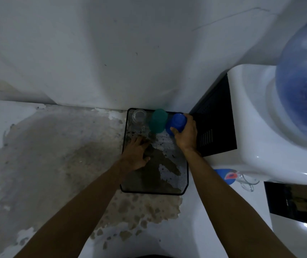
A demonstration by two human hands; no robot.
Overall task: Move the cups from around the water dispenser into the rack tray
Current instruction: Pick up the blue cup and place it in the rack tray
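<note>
A black mesh rack tray point(183, 180) lies on the floor against the wall, left of the water dispenser point(257, 127). Along its far edge stand a clear glass point(139, 117), a green cup point(158, 120) and a blue cup point(176, 122), all upside down. My right hand point(186, 135) is wrapped around the blue cup at the tray's far right corner. My left hand point(136, 155) lies flat on the tray's left side, fingers spread, holding nothing. Under the dispenser's front sit a clear glass mug point(247, 181) and a blue item with a red mark point(226, 175), partly hidden.
The white dispenser carries a large blue water bottle point(303, 101) and has a black side panel point(216, 125). The white wall runs right behind the tray. The floor to the left is stained and patchy. A dark cabinet front point(296, 203) shows at the lower right.
</note>
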